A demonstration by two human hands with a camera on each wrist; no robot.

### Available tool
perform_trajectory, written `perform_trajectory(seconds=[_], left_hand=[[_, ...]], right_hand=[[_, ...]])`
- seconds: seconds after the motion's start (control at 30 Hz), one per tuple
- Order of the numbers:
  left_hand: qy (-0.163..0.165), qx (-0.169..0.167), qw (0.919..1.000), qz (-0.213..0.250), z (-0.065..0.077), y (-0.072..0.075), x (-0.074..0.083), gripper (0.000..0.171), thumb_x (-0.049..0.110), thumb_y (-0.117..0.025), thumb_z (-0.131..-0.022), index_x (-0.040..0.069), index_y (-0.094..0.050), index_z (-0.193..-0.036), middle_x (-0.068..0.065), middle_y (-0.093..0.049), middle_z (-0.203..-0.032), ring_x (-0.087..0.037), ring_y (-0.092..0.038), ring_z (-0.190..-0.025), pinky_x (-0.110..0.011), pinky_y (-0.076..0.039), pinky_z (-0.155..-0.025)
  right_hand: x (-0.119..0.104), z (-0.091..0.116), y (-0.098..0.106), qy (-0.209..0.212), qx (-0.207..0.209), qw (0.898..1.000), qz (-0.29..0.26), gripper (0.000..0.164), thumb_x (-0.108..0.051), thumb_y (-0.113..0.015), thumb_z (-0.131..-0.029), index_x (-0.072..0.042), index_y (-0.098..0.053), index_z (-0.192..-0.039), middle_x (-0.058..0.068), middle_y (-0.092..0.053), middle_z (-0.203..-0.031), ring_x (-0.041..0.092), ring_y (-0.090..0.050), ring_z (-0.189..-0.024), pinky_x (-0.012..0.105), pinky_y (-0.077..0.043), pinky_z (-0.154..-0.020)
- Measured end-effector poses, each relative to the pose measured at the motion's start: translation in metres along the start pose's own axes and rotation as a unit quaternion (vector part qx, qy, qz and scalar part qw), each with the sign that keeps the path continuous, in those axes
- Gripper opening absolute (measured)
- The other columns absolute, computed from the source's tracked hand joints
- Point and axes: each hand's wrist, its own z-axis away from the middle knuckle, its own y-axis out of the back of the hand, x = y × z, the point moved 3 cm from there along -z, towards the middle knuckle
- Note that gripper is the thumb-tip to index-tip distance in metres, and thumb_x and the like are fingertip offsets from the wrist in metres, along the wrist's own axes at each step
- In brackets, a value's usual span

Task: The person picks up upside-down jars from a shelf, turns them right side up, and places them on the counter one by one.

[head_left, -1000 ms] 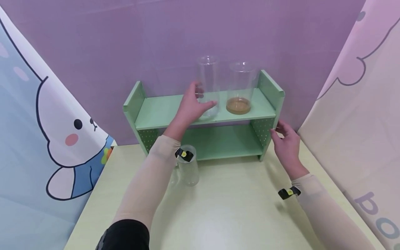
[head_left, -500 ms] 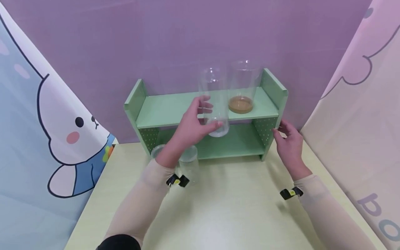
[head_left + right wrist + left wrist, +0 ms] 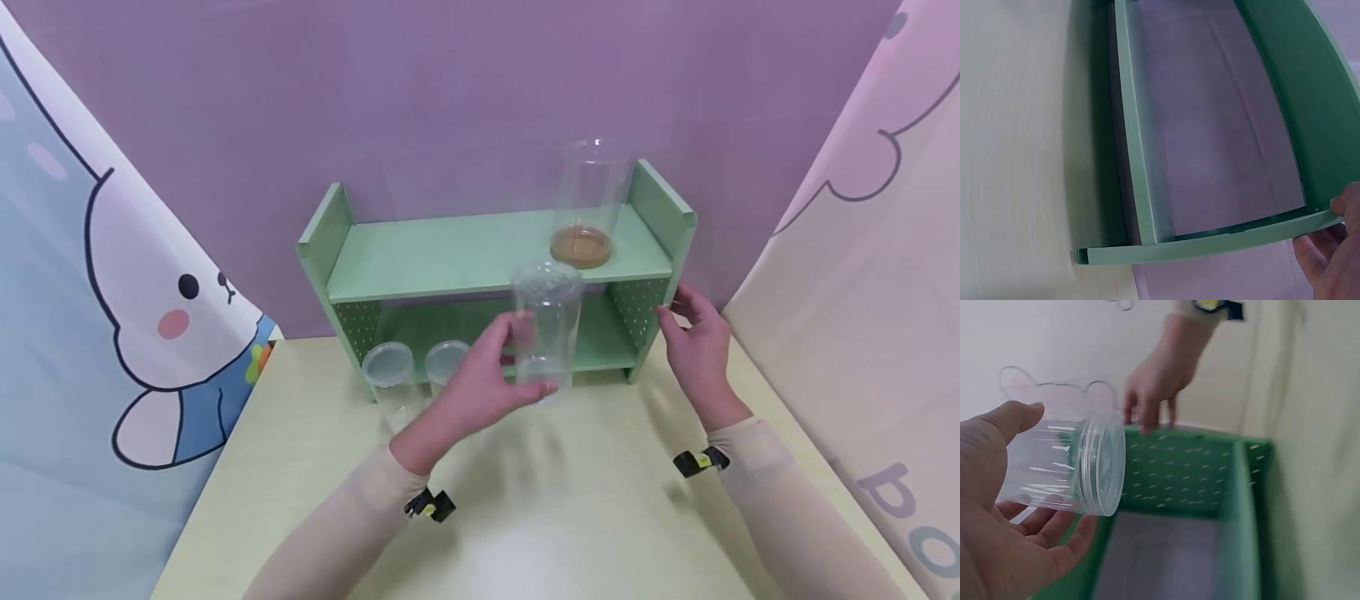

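My left hand [image 3: 483, 383] grips a clear plastic jar [image 3: 551, 325] around its side, holding it upright in front of the green two-tier shelf [image 3: 450, 250]. The left wrist view shows thumb and fingers on opposite sides of this jar [image 3: 1054, 465], which looks empty. At the shelf's right end, my right hand [image 3: 697, 354] pinches the front edge of the side panel. In the right wrist view, the right hand [image 3: 1338, 256] has its thumb on the panel's inner face and its fingers outside.
Another clear jar [image 3: 588, 200] with brown contents at its bottom stands on the upper shelf, right side. Two lidded clear jars, one at the left [image 3: 390, 375] and one beside it [image 3: 446, 362], stand on the table [image 3: 600, 508]; the left forearm partly covers them. Printed cloths hang around.
My left hand has lifted the clear jar off the upper shelf and brought it down and toward me, slightly right. The right hand stays at the side panel.
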Motion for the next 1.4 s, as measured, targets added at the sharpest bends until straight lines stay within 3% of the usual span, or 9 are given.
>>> perform_trajectory(seconds=[0.13, 0.37, 0.7, 0.8, 0.9, 1.0, 1.1, 1.23, 1.4], left_hand=[[0.008, -0.014, 0.9999, 0.002, 0.009, -0.017, -0.016, 0.089, 0.023, -0.097, -0.087, 0.016, -0.047, -0.160, 0.002, -0.062, -0.145, -0.015, -0.060, -0.133, -0.038, -0.059, -0.107], [0.007, -0.032, 0.9994, 0.011, 0.022, -0.038, -0.041, 0.089, 0.026, -0.098, -0.087, 0.018, -0.048, -0.160, 0.004, -0.062, -0.144, -0.015, -0.060, -0.133, -0.037, -0.057, -0.110], [0.022, -0.045, 0.9983, 0.030, 0.032, -0.053, -0.062, 0.089, 0.029, -0.099, -0.086, 0.019, -0.049, -0.159, 0.009, -0.061, -0.144, -0.016, -0.060, -0.135, -0.038, -0.057, -0.109], [0.024, -0.047, 0.9982, 0.028, 0.033, -0.055, -0.066, 0.088, 0.029, -0.098, -0.086, 0.018, -0.049, -0.159, 0.009, -0.060, -0.144, -0.020, -0.060, -0.136, -0.039, -0.057, -0.110], [0.027, -0.048, 0.9981, 0.028, 0.035, -0.056, -0.069, 0.087, 0.029, -0.098, -0.087, 0.018, -0.049, -0.158, 0.009, -0.060, -0.143, -0.024, -0.060, -0.136, -0.039, -0.056, -0.111], [0.027, -0.050, 0.9980, 0.027, 0.035, -0.057, -0.070, 0.087, 0.028, -0.097, -0.087, 0.016, -0.048, -0.158, 0.008, -0.060, -0.143, -0.028, -0.060, -0.137, -0.039, -0.056, -0.111], [0.024, -0.052, 0.9981, 0.024, 0.034, -0.057, -0.071, 0.086, 0.028, -0.097, -0.088, 0.016, -0.048, -0.158, 0.007, -0.059, -0.143, -0.027, -0.059, -0.138, -0.038, -0.056, -0.112], [0.021, -0.058, 0.9978, 0.023, 0.034, -0.059, -0.073, 0.086, 0.029, -0.096, -0.088, 0.019, -0.048, -0.159, 0.007, -0.059, -0.145, -0.019, -0.058, -0.137, -0.039, -0.055, -0.112], [0.019, -0.068, 0.9972, 0.024, 0.035, -0.062, -0.077, 0.088, 0.031, -0.095, -0.089, 0.023, -0.046, -0.161, 0.003, -0.058, -0.150, -0.013, -0.055, -0.139, -0.043, -0.055, -0.114]], right_hand=[[-0.001, 0.000, 0.000, -0.002, 0.001, 1.000, 0.000, 0.039, -0.004, -0.075, -0.104, -0.008, -0.073, -0.143, 0.015, -0.078, -0.129, 0.009, -0.072, -0.108, 0.007, -0.056, -0.082], [-0.002, -0.001, 0.001, -0.006, -0.001, 1.000, -0.005, 0.038, -0.002, -0.075, -0.103, -0.005, -0.073, -0.141, 0.018, -0.077, -0.128, -0.005, -0.067, -0.104, 0.007, -0.056, -0.082], [-0.006, 0.001, 0.009, -0.026, -0.015, 1.000, 0.002, 0.039, -0.010, -0.074, -0.106, 0.001, -0.065, -0.142, 0.017, -0.070, -0.134, 0.003, -0.065, -0.112, 0.012, -0.054, -0.088], [-0.018, 0.009, 0.013, 0.006, 0.014, 1.000, 0.020, 0.034, -0.007, -0.074, -0.104, 0.004, -0.066, -0.136, 0.016, -0.068, -0.129, 0.004, -0.062, -0.112, 0.017, -0.052, -0.093], [-0.039, 0.020, 0.016, 0.076, 0.018, 0.997, 0.019, 0.024, 0.003, -0.074, -0.100, 0.009, -0.068, -0.123, 0.018, -0.069, -0.118, 0.005, -0.063, -0.108, 0.019, -0.052, -0.094], [-0.064, 0.029, 0.011, 0.141, -0.055, 0.988, -0.013, 0.027, 0.012, -0.076, -0.095, 0.011, -0.068, -0.121, 0.020, -0.069, -0.115, 0.010, -0.065, -0.106, 0.019, -0.055, -0.094], [-0.088, 0.039, 0.003, 0.174, -0.161, 0.970, -0.048, 0.039, 0.014, -0.077, -0.092, 0.008, -0.067, -0.130, 0.018, -0.068, -0.119, 0.015, -0.067, -0.106, 0.021, -0.057, -0.093], [-0.113, 0.048, -0.008, 0.183, -0.265, 0.945, -0.049, 0.054, 0.009, -0.082, -0.091, 0.001, -0.064, -0.141, 0.010, -0.066, -0.130, 0.016, -0.064, -0.114, 0.028, -0.058, -0.095], [-0.124, 0.054, -0.021, 0.159, -0.345, 0.924, -0.027, 0.067, -0.008, -0.091, -0.092, -0.009, -0.060, -0.151, 0.000, -0.061, -0.137, 0.017, -0.060, -0.117, 0.034, -0.058, -0.098]])
